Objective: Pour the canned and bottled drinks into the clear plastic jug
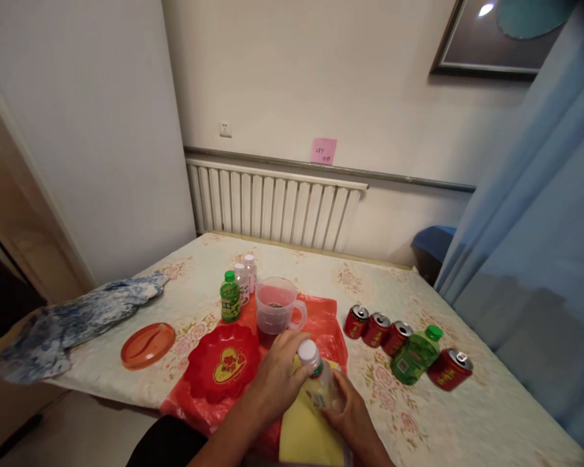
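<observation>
Both hands meet on one small bottle [320, 387] with a white cap, tilted over a yellow cloth [306, 438] at the near edge of the surface [467, 415]. The left hand [278, 379] has its grip wrapped near the neck and cap; the right hand [350, 412] has its grip closed around the body from below, so the bottle is steady between them. A clear measuring jug [276, 306] stands just behind on a red plastic sheet [328, 331], near a red dish [222, 370]. Four red cans [377, 327] and a lying green bottle [415, 355] sit toward the right edge.
</observation>
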Motion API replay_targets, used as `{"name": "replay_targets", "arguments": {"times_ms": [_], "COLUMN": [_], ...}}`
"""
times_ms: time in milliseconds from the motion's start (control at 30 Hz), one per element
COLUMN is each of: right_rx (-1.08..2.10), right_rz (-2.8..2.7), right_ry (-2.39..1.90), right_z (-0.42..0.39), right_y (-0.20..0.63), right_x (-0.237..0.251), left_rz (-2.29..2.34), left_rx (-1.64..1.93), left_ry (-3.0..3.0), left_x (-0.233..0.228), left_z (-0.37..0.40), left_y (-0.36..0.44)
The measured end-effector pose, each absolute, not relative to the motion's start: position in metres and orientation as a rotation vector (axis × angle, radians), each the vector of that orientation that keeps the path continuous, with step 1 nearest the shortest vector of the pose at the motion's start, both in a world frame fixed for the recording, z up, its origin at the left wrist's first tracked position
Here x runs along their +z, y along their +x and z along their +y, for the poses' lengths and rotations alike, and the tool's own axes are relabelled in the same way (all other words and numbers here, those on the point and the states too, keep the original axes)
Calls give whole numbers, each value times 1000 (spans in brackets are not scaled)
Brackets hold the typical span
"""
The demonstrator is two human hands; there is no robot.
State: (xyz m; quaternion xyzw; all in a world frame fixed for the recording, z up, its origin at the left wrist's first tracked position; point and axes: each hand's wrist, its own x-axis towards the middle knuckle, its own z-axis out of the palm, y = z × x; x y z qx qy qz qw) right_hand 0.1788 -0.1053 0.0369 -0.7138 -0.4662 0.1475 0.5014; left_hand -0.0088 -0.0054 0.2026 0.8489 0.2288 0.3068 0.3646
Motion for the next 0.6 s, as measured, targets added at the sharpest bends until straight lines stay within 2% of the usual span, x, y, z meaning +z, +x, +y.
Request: {"name": "replay_targets", "arguments": {"times_ms": [600], "right_rx": [349], "right_rz": [-1203], "right_ry": [-1787], "right_z": [-112], "right_y": [174], "right_x": [55], "left_rz": [616], "left_rx": [837], "left_ry": [2231], "left_x": [200], "left_z": [-3], "left_y": [-7]}}
